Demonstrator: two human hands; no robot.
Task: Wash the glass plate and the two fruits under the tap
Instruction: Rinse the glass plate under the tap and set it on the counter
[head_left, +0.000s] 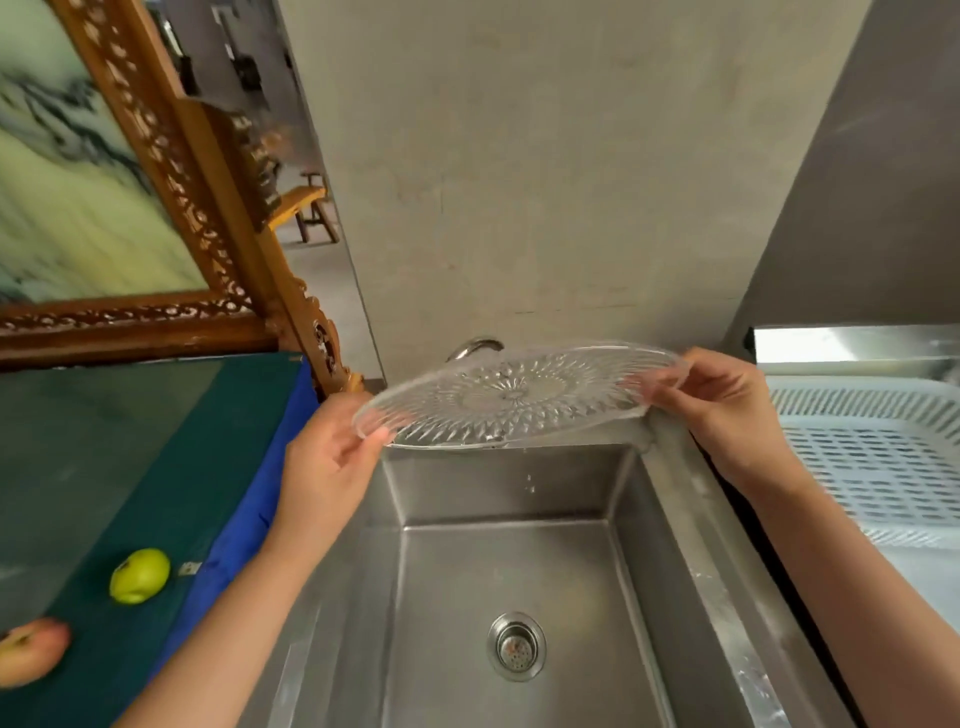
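A clear cut-glass plate (519, 397) is held nearly flat above the back of the steel sink (519, 571), just under the tap spout (475, 347). My left hand (327, 457) pinches its left rim and my right hand (727, 410) grips its right rim. A few water drops fall below the plate. A green fruit (140, 576) lies on the dark green counter (104, 467) at the left. A pink-orange fruit (31, 652) sits at the frame's left edge, partly cut off.
A white slotted plastic basket (872, 467) stands right of the sink. The drain strainer (517, 646) is in the sink floor. A carved wooden frame (208, 218) leans behind the counter, and a grey wall (545, 182) rises behind the tap.
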